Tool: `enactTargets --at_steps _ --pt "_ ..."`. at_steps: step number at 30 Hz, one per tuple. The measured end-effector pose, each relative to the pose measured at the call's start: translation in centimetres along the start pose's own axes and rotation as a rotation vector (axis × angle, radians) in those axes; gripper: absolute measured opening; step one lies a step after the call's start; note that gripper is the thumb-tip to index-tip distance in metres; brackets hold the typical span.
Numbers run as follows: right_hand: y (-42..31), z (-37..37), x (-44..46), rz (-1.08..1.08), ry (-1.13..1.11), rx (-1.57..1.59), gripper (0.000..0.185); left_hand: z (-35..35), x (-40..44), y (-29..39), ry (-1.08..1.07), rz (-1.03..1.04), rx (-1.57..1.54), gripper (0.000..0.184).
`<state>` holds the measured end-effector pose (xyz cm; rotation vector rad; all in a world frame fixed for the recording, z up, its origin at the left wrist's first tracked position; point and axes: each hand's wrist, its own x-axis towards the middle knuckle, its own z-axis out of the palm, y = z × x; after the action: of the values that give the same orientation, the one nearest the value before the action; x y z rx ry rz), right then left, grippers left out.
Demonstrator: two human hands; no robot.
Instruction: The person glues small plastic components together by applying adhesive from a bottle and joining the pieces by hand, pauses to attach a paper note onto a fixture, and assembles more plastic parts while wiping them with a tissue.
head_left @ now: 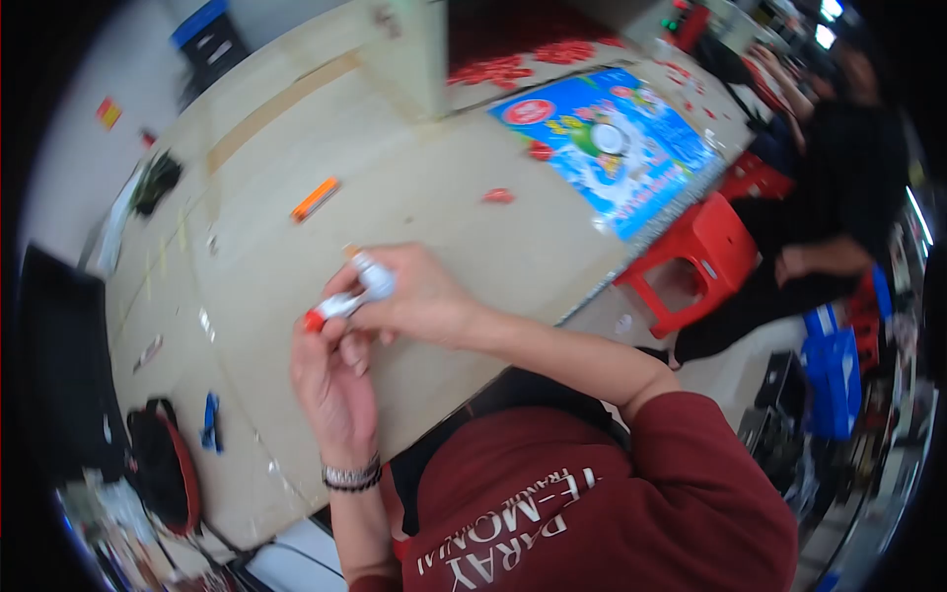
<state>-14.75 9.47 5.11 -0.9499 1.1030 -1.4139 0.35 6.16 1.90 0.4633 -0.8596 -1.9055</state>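
The left hand (pixel 340 390), beaded bracelet (pixel 352 478) at its wrist, and the right hand (pixel 416 296) hold a blurred, smooth white piece (pixel 339 305), red-ended, in curled fingers over the pale tabletop (pixel 252 306); beyond lie a slim orange bar (pixel 315 199) and glossy blue sheet (pixel 641 158).

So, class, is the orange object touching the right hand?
Apart: the head view shows bare table between the orange object and the right hand.

head | hands (pixel 419 294) gripping white red-ended item (pixel 340 305) | table (pixel 247 296): orange stick (pixel 316 200), blue poster (pixel 651 163) | beside it: red stool (pixel 717 240)
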Motion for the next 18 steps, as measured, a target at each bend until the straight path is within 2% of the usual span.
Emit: enactTargets --at_steps 3,5,6,8,12,14,18 --pt "-0.8 -0.7 -0.2 0.057 0.042 0.015 0.03 -0.8 1.4 -0.1 -0.027 -0.111 -0.071 0.033" --pt "-1.3 -1.2 0.0 0.015 0.094 -0.071 0.032 -1.0 2.2 0.0 0.014 -0.114 -0.089 0.031" --pt "-1.6 -1.3 0.1 0.028 0.057 -0.07 0.032 -1.1 2.6 -0.1 -0.022 -0.157 -0.119 0.028" --pt "-2.3 -1.6 0.4 -0.052 0.142 -0.139 0.033 -1.4 3.3 -0.1 -0.054 -0.191 -0.155 0.026" --pt "-2.8 -1.7 1.6 -0.067 0.133 -0.175 0.037 -1.5 4.1 -0.1 -0.075 -0.259 -0.17 0.022" --pt "-2.3 -2.2 2.5 -0.216 0.058 -0.338 0.043 -1.6 4.4 -0.1 -0.056 -0.282 -0.168 0.021" --pt "-2.1 -2.8 3.5 -0.23 -0.01 -0.44 0.045 -2.2 4.6 -0.4 -0.042 -0.294 -0.184 0.021"
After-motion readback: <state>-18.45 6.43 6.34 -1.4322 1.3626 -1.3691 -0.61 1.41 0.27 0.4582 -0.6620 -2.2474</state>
